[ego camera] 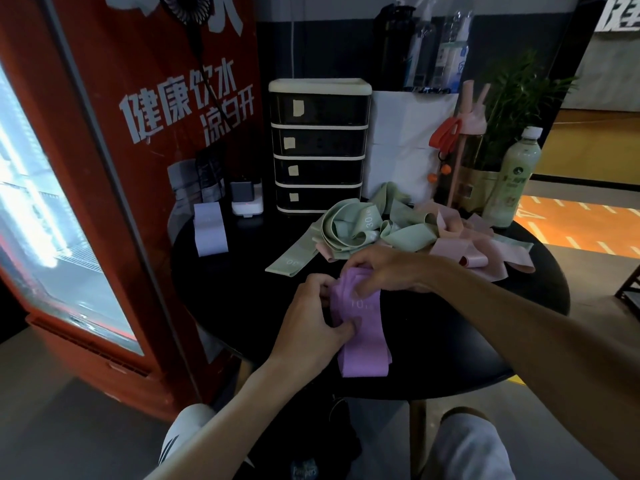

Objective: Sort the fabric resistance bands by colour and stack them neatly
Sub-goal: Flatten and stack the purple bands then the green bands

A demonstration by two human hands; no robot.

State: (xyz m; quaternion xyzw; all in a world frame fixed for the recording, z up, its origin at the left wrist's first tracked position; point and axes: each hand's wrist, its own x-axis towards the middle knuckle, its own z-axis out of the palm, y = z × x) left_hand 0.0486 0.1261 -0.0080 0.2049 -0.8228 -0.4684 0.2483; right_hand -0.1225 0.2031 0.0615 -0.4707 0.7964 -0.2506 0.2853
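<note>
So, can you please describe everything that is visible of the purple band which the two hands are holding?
The purple band is a flat loop of matte, fabric-like material, lilac in colour, with pale print reading 10 and small letters near its far end. It lies flattened on the black round table, running from far to near, close to the front edge. At its near end more than one layer shows. The left hand pinches its left edge, and the right hand curls over its far end.

purple band | green bands | pink bands | black table | red cooler
</note>
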